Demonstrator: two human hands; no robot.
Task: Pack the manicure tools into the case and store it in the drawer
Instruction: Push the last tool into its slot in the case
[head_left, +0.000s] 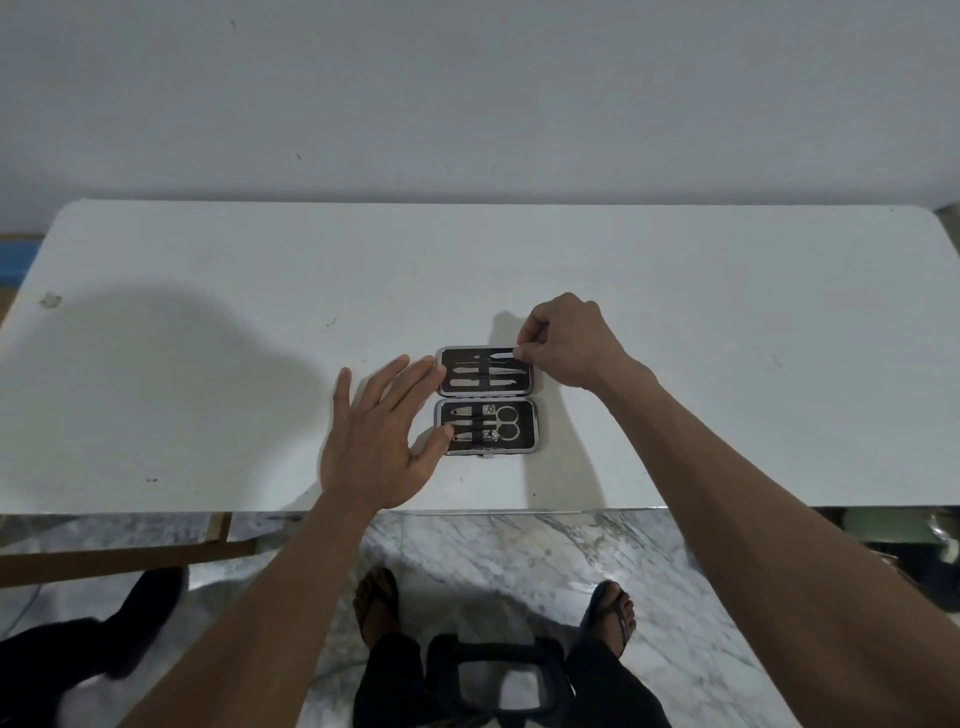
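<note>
Nearest to me, my left hand (382, 434) lies spread and flat on the table (208, 364), fingers splayed and holding nothing, its thumb tip resting on the left end of the near half of the case (487, 400) and its fingertips touching the left rim of the far half. It steadies the case and no more.

Farther out, my right hand (563, 343) is pinched shut, thumb and forefinger nipping the right end of a thin steel tool (501, 355). That tool lies in the far half, in the top row, just under the far rim. Its long axis runs left to right, in line with the other tools below it and square to the black strap (485, 371) that crosses the middle of that half. From my pinching fingers the tool points leftward, toward the strap and toward my left hand.

So the move ahead, as I judge it, is a slide along that axis: push the tool left until it sits under the strap, level with its neighbours. My right hand is the one on it; the left is just beside the far end and could catch the tip.

Scissors (503, 422) and clippers already sit in the near half. The case lies open and flat, near the table's front edge. No drawer is in sight.
</note>
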